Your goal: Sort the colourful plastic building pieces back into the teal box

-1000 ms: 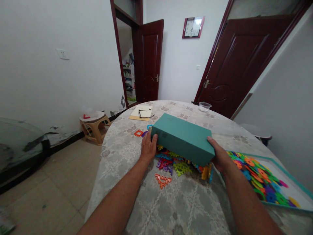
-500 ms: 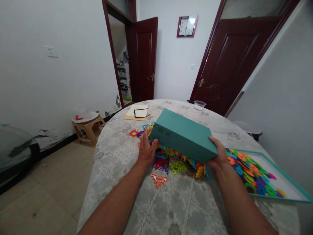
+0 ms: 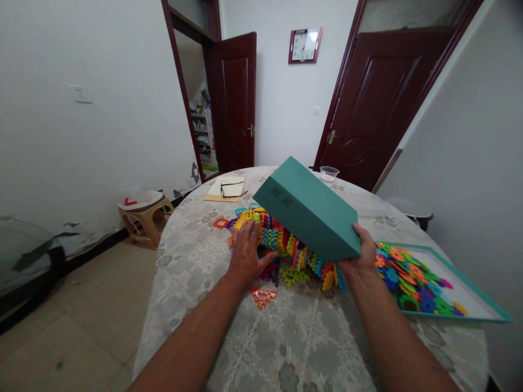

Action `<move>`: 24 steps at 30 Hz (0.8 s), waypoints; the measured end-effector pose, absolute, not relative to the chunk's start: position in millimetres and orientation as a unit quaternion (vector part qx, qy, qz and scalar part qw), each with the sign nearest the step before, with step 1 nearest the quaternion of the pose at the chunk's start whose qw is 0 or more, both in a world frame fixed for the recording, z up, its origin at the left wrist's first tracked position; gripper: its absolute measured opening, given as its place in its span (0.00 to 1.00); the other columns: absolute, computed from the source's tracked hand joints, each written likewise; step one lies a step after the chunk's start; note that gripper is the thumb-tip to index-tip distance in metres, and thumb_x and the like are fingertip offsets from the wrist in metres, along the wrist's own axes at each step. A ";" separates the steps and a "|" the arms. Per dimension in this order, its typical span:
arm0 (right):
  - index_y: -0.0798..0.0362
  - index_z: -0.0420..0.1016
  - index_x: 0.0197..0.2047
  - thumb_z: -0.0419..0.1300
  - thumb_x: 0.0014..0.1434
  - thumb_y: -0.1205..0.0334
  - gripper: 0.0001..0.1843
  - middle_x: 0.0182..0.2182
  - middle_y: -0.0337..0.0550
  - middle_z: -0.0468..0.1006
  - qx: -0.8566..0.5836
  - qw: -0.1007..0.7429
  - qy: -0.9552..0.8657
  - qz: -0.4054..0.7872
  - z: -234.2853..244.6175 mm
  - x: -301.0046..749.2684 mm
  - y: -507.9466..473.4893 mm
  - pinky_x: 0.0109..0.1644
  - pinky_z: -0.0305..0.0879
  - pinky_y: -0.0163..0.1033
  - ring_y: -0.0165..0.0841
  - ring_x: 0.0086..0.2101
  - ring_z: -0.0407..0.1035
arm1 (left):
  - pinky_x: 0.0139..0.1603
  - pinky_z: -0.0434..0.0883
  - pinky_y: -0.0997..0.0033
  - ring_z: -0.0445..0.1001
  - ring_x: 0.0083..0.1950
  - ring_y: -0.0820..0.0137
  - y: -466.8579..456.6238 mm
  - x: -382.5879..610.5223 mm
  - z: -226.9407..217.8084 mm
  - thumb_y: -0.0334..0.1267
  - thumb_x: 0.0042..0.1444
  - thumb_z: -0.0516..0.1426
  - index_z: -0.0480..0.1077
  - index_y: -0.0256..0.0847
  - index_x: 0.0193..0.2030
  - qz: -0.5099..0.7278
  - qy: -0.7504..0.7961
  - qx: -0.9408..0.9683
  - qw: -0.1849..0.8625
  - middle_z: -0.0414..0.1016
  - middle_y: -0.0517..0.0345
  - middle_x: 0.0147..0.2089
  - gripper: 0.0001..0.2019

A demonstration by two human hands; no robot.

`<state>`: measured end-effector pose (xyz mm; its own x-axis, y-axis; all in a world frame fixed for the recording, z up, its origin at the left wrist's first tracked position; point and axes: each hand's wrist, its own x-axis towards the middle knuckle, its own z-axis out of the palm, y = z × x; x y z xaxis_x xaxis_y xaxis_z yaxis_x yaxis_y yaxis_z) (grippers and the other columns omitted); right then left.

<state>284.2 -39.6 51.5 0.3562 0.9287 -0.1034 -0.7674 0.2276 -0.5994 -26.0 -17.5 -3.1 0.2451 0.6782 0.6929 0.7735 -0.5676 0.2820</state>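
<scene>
My right hand (image 3: pixel 362 251) grips the right end of a teal box (image 3: pixel 314 209), which is tilted with its left end raised and its underside facing up. Beneath the box lies a heap of colourful toothed plastic pieces (image 3: pixel 281 242), many lined up in rows. My left hand (image 3: pixel 247 253) rests with spread fingers on the near left side of that heap, apart from the box. An orange triangular piece (image 3: pixel 262 296) lies by itself on the tablecloth in front of the heap. The inside of the box is hidden from me.
On the right, a shallow teal-edged tray (image 3: pixel 476 291) holds many colourful gear-like pieces. Glasses (image 3: pixel 232 189) lie on a notebook (image 3: pixel 214 188) at the back left. A clear plastic bowl (image 3: pixel 329 174) stands at the far edge. Beside the round table is a stool (image 3: pixel 145 215).
The left end of the box has risen, uncovering more rows of pieces. My left hand has come off the box and moved onto the heap, while my right hand keeps its grip.
</scene>
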 end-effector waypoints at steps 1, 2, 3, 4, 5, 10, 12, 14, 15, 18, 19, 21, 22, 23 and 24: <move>0.49 0.75 0.58 0.61 0.60 0.56 0.23 0.37 0.39 0.87 -0.293 0.770 -0.141 0.549 51.6 281.9 -39.7 0.44 0.82 0.56 0.43 0.33 0.82 | 0.78 0.49 0.32 0.54 0.79 0.43 -19.4 -24.9 -1.3 0.62 0.62 0.62 0.49 0.43 0.80 -0.397 -0.460 -0.792 0.062 0.56 0.35 0.78 0.48; 0.49 0.75 0.58 0.61 0.60 0.56 0.23 0.38 0.39 0.87 -0.296 0.769 -0.144 0.548 51.9 279.8 -39.9 0.44 0.82 0.56 0.43 0.33 0.82 | 0.78 0.49 0.31 0.53 0.79 0.42 -21.4 -23.7 0.7 0.62 0.61 0.62 0.51 0.43 0.80 -0.389 -0.459 -0.796 0.064 0.56 0.35 0.78 0.47; 0.49 0.75 0.58 0.61 0.60 0.56 0.23 0.38 0.39 0.87 -0.298 0.768 -0.146 0.548 52.5 278.3 -40.2 0.44 0.82 0.56 0.43 0.33 0.82 | 0.78 0.48 0.31 0.53 0.79 0.42 -23.6 -22.4 3.0 0.62 0.61 0.63 0.52 0.44 0.79 -0.381 -0.457 -0.801 0.067 0.56 0.36 0.78 0.47; 0.49 0.75 0.58 0.61 0.60 0.55 0.23 0.38 0.39 0.87 -0.298 0.768 -0.147 0.548 53.4 277.3 -40.8 0.44 0.82 0.56 0.43 0.33 0.82 | 0.78 0.47 0.30 0.52 0.80 0.42 -26.1 -20.9 5.4 0.62 0.60 0.63 0.53 0.44 0.79 -0.373 -0.454 -0.806 0.071 0.56 0.37 0.78 0.46; 0.49 0.75 0.58 0.60 0.60 0.55 0.23 0.38 0.39 0.87 -0.297 0.768 -0.148 0.548 54.6 276.8 -41.6 0.45 0.82 0.56 0.43 0.33 0.82 | 0.78 0.47 0.30 0.52 0.80 0.42 -28.7 -19.2 8.1 0.62 0.60 0.63 0.55 0.45 0.79 -0.366 -0.447 -0.813 0.077 0.57 0.37 0.78 0.46; 0.49 0.76 0.57 0.58 0.62 0.51 0.23 0.38 0.43 0.88 -0.309 0.759 -0.133 0.557 63.1 279.9 -47.3 0.41 0.81 0.59 0.46 0.34 0.83 | 0.79 0.43 0.30 0.48 0.81 0.42 -40.9 -6.6 20.3 0.61 0.63 0.62 0.61 0.54 0.76 -0.320 -0.374 -0.863 0.112 0.55 0.46 0.80 0.38; 0.50 0.77 0.55 0.57 0.62 0.51 0.22 0.37 0.44 0.88 -0.309 0.759 -0.126 0.560 66.0 282.3 -49.4 0.40 0.81 0.58 0.46 0.34 0.83 | 0.79 0.43 0.29 0.47 0.82 0.42 -42.8 -0.5 21.7 0.60 0.63 0.61 0.62 0.56 0.76 -0.298 -0.360 -0.877 0.113 0.55 0.48 0.80 0.37; 0.49 0.77 0.54 0.58 0.61 0.52 0.20 0.36 0.43 0.88 -0.294 0.761 -0.124 0.565 68.1 285.3 -51.3 0.42 0.81 0.58 0.45 0.34 0.83 | 0.78 0.44 0.29 0.46 0.82 0.42 -42.3 5.0 20.8 0.59 0.63 0.61 0.62 0.58 0.76 -0.283 -0.363 -0.881 0.110 0.56 0.49 0.80 0.36; 0.49 0.78 0.53 0.58 0.61 0.52 0.20 0.36 0.42 0.88 -0.285 0.762 -0.125 0.568 68.9 286.8 -52.2 0.44 0.81 0.59 0.45 0.34 0.83 | 0.78 0.44 0.28 0.47 0.81 0.42 -41.3 7.5 19.8 0.59 0.64 0.61 0.62 0.58 0.76 -0.278 -0.369 -0.880 0.110 0.56 0.49 0.80 0.35; 0.48 0.78 0.52 0.59 0.61 0.54 0.18 0.36 0.40 0.87 -0.260 0.763 -0.130 0.577 70.9 290.6 -55.3 0.47 0.80 0.60 0.45 0.34 0.82 | 0.78 0.45 0.28 0.48 0.81 0.42 -37.1 13.6 17.5 0.58 0.64 0.61 0.61 0.58 0.76 -0.262 -0.393 -0.875 0.111 0.57 0.48 0.79 0.35; 0.48 0.79 0.51 0.59 0.61 0.55 0.17 0.36 0.40 0.87 -0.254 0.763 -0.131 0.580 71.6 291.3 -56.4 0.48 0.80 0.60 0.45 0.34 0.82 | 0.78 0.45 0.28 0.48 0.81 0.42 -35.4 15.4 17.3 0.58 0.63 0.62 0.61 0.58 0.76 -0.254 -0.401 -0.873 0.110 0.56 0.48 0.80 0.36; 0.48 0.79 0.51 0.59 0.61 0.55 0.17 0.36 0.41 0.87 -0.245 0.762 -0.134 0.584 73.5 291.9 -58.5 0.49 0.80 0.61 0.46 0.35 0.82 | 0.78 0.44 0.27 0.48 0.81 0.41 -31.5 18.6 18.2 0.58 0.61 0.64 0.61 0.58 0.76 -0.242 -0.416 -0.870 0.105 0.56 0.48 0.80 0.38; 0.48 0.79 0.51 0.59 0.61 0.54 0.17 0.37 0.41 0.87 -0.243 0.763 -0.135 0.583 74.5 291.8 -59.4 0.49 0.79 0.62 0.46 0.36 0.83 | 0.78 0.44 0.27 0.48 0.81 0.41 -29.0 20.1 19.1 0.58 0.60 0.65 0.60 0.58 0.76 -0.237 -0.424 -0.868 0.102 0.55 0.48 0.80 0.39; 0.48 0.79 0.52 0.59 0.61 0.54 0.18 0.37 0.41 0.87 -0.244 0.765 -0.136 0.580 75.7 291.7 -60.1 0.50 0.79 0.63 0.47 0.37 0.83 | 0.78 0.43 0.27 0.48 0.80 0.40 -25.9 21.5 20.2 0.57 0.60 0.65 0.59 0.59 0.77 -0.233 -0.433 -0.865 0.097 0.55 0.48 0.80 0.39; 0.47 0.80 0.52 0.59 0.62 0.54 0.18 0.38 0.41 0.87 -0.250 0.768 -0.136 0.574 76.8 291.4 -60.7 0.50 0.79 0.63 0.47 0.37 0.83 | 0.78 0.42 0.26 0.49 0.80 0.40 -22.2 22.9 21.2 0.56 0.60 0.65 0.59 0.59 0.77 -0.230 -0.443 -0.861 0.092 0.54 0.48 0.80 0.39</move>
<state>291.4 -60.7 76.8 0.3054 0.9490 -0.0780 -0.8136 0.2175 -0.5392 22.9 -22.2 21.2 0.5008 0.7219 0.4776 0.8061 -0.5899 0.0462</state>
